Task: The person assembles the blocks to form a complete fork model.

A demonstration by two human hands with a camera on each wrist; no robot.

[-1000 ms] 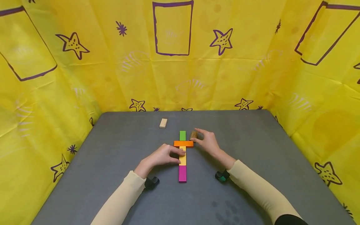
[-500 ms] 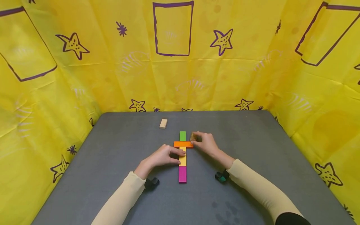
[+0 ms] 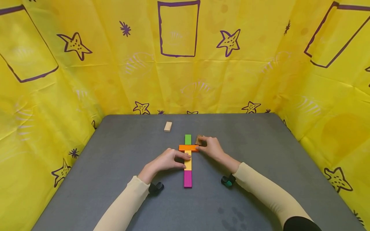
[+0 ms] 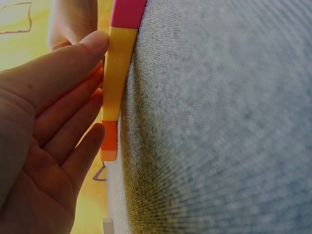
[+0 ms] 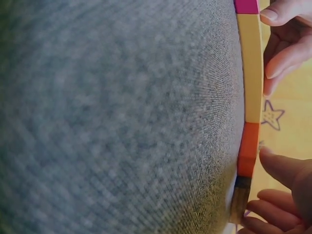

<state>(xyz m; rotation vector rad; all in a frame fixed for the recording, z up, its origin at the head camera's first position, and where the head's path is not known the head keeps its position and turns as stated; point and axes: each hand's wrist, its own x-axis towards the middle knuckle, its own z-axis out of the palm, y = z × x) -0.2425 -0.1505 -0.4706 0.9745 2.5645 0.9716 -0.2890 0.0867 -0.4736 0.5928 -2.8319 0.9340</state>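
Since a second ago our right hand [image 3: 213,147] has drawn the brown block [image 3: 198,140] it pinches against the orange bar [image 3: 188,148], beside the green [image 3: 188,139], while our left hand [image 3: 168,160], fingers relaxed, steadies the yellow block [image 3: 188,163].

Count, head view. Coloured flat blocks: four, one each of green block [image 3: 188,139], orange block [image 3: 188,148], yellow block [image 3: 188,163] and magenta block [image 3: 187,178]; yellow lies under the left grip [image 3: 167,159], orange touches the right grip [image 3: 212,146]. Wooden blocks: two, one dark brown block [image 3: 198,140] in the right grip's fingers, one pale wood block [image 3: 168,126] well beyond the left grip. Hands: two. Wrist cameras: two, black one [image 3: 156,187] behind the left grip, green-black one [image 3: 227,181] behind the right. Counter [image 3: 115,166]: one, grey.
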